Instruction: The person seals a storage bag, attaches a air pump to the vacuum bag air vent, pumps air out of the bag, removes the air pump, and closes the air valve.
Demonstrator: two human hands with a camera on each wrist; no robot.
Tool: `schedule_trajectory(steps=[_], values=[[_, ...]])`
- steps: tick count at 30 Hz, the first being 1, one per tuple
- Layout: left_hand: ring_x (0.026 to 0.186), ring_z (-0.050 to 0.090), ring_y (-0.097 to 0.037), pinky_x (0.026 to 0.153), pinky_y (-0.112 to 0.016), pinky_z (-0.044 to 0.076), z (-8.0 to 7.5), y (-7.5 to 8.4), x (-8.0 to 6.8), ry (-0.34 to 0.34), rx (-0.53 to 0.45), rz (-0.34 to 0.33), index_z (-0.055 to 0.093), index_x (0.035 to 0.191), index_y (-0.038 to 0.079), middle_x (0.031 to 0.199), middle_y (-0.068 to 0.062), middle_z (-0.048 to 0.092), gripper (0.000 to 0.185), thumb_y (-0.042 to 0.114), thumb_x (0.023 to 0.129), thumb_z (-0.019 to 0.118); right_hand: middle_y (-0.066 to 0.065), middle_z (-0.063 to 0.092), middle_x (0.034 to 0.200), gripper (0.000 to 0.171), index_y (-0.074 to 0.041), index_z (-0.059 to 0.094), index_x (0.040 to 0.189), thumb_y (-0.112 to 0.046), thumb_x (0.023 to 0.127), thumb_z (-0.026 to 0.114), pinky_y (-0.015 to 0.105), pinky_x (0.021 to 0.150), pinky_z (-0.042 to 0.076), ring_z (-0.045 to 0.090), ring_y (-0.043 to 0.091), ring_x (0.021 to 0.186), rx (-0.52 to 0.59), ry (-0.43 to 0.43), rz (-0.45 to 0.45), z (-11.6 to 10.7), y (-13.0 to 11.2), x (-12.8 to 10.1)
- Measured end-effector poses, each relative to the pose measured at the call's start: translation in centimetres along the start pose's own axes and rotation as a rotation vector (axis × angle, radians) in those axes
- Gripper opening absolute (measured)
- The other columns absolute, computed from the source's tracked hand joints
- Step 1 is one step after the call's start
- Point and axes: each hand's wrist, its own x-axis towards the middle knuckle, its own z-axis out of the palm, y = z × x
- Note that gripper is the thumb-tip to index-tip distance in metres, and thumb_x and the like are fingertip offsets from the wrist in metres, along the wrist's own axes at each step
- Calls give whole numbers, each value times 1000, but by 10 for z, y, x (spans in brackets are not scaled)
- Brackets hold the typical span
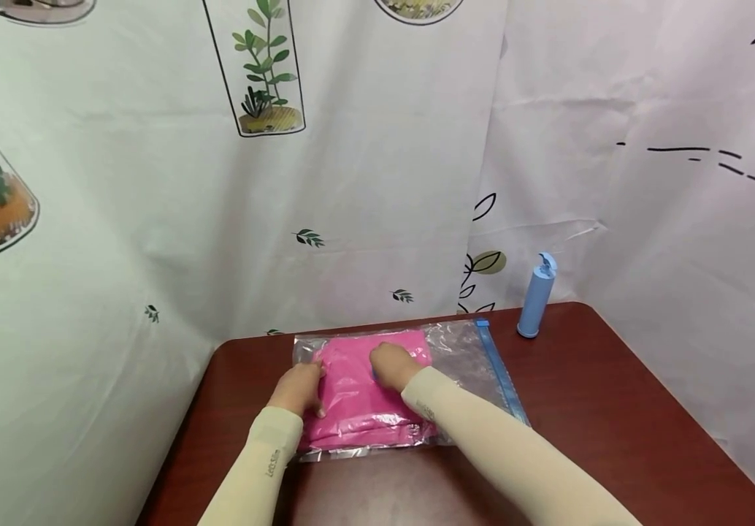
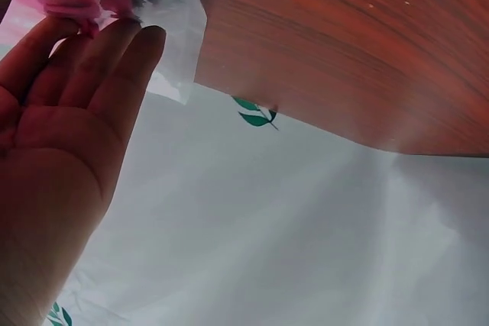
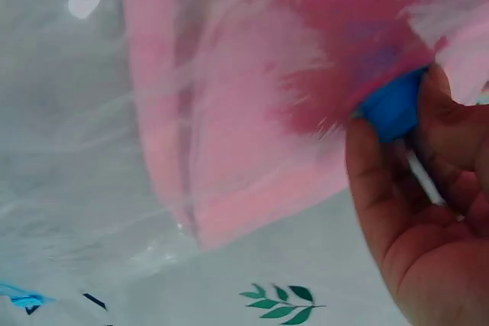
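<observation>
A clear plastic storage bag (image 1: 463,358) lies flat on the table with folded bright pink fabric (image 1: 354,387) inside it. A blue zip strip (image 1: 502,369) runs along the bag's right end. My right hand (image 1: 392,365) is over the middle of the fabric. In the right wrist view, its thumb and fingers pinch a round blue valve cap (image 3: 393,108) on the bag's surface. At the bag's left edge, my left hand (image 1: 300,387) rests with its thumb spread from the fingers. The left wrist view shows those fingers (image 2: 107,74) extended, their tips touching the plastic.
A light blue hand pump (image 1: 537,298) stands upright at the back right of the dark red-brown table (image 1: 614,409). White cloth (image 1: 377,183) printed with plants hangs right behind the table and along its sides.
</observation>
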Motion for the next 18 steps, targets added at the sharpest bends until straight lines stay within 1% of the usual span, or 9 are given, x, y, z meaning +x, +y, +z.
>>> schedule_trajectory(steps=[4, 6, 9, 10, 12, 13, 16, 17, 18], values=[[101, 75, -32, 99, -54, 67, 2, 1, 1, -6, -18, -13, 77, 141, 0, 132, -25, 81, 86, 11, 63, 112, 3, 77, 88, 15, -11, 78, 89, 0, 84, 86, 39, 79, 65, 71, 21, 82, 69, -40, -43, -46, -10, -18], [98, 72, -31, 95, -52, 68, 9, -6, 4, 12, -26, 5, 76, 143, 0, 131, -25, 81, 87, 12, 64, 112, 4, 77, 92, 17, -10, 80, 92, 2, 84, 89, 36, 85, 65, 72, 21, 86, 107, -77, -34, -67, -16, -26], [98, 72, -31, 97, -52, 68, 7, -6, 4, 4, -37, -1, 75, 144, 0, 131, -25, 81, 88, 12, 65, 112, 6, 77, 103, 26, -10, 81, 104, -2, 83, 95, 37, 93, 65, 74, 23, 95, 140, -126, -15, -78, -19, -30], [101, 73, -31, 98, -52, 68, 19, -18, 11, 18, -34, 23, 74, 147, 2, 133, -24, 80, 92, 16, 65, 112, 9, 77, 108, 34, -9, 80, 111, -6, 82, 97, 39, 97, 65, 74, 24, 99, 171, -138, 5, -69, -14, -26], [106, 75, -33, 103, -54, 67, 11, -11, 8, -6, -38, 0, 73, 148, 0, 135, -24, 80, 93, 14, 65, 112, 10, 76, 113, 46, -9, 76, 122, -15, 82, 97, 41, 100, 65, 72, 25, 101, 238, -148, 73, -48, -2, -14], [109, 76, -35, 103, -55, 66, 11, -11, 8, -4, -34, 2, 73, 148, 0, 135, -24, 80, 94, 14, 64, 112, 10, 77, 111, 43, -8, 75, 119, -19, 82, 95, 41, 99, 65, 72, 25, 99, 265, -150, 115, -38, 3, -9], [113, 78, -38, 103, -56, 66, 10, -9, 5, 13, -19, 18, 75, 145, 0, 134, -25, 80, 94, 15, 60, 114, 4, 75, 90, 26, -12, 73, 95, -28, 83, 88, 39, 85, 63, 67, 21, 81, 280, -139, 212, -2, 20, 8], [110, 79, -39, 101, -57, 67, -3, 4, -3, 7, -14, 1, 76, 141, -2, 132, -26, 81, 92, 12, 59, 114, 2, 72, 80, 22, -13, 70, 84, -29, 85, 85, 37, 79, 61, 64, 20, 74, 259, -133, 227, -1, 19, 8], [110, 79, -39, 101, -57, 67, -4, 5, -3, 13, -9, 3, 77, 140, -2, 132, -26, 81, 91, 12, 58, 114, -1, 70, 73, 26, -17, 65, 74, -29, 86, 84, 36, 74, 59, 62, 19, 69, 224, -132, 230, -1, 18, 7]])
